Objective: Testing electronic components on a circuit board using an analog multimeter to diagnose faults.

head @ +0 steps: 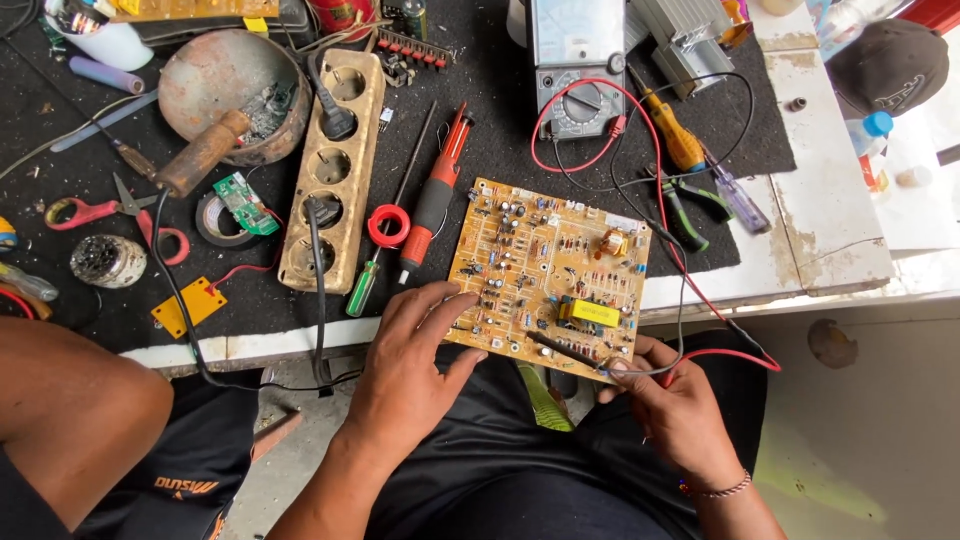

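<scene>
**Board steadied, probes down on its near edge**

Gripping both meter probes (600,362) in my right hand (672,410), I press the fingers closed around them and set their tips on the near right part of the board (545,275). My left hand (410,370) lies open, fingers spread, with the fingertips resting on the board's near left edge to hold it still; it grips nothing.

The board lies component side up, half on the bench (830,240) and half over its front edge, above my lap. Red and black leads (660,215) run from the probes across the board and back to the meter (578,65), which stands at the rear of the black mat (500,140).

As far as I can judge, the work is in its middle: the board is out and laid bare, the meter is wired up, and probing is under way at one spot near the yellow part (590,313). I cannot read the meter's needle from here. The soldering iron (200,155) rests in its rusty bowl (225,85), and the screwdrivers (432,200) and pliers (685,215) lie untouched beside the board. Most of the board looks yet to be checked.
</scene>
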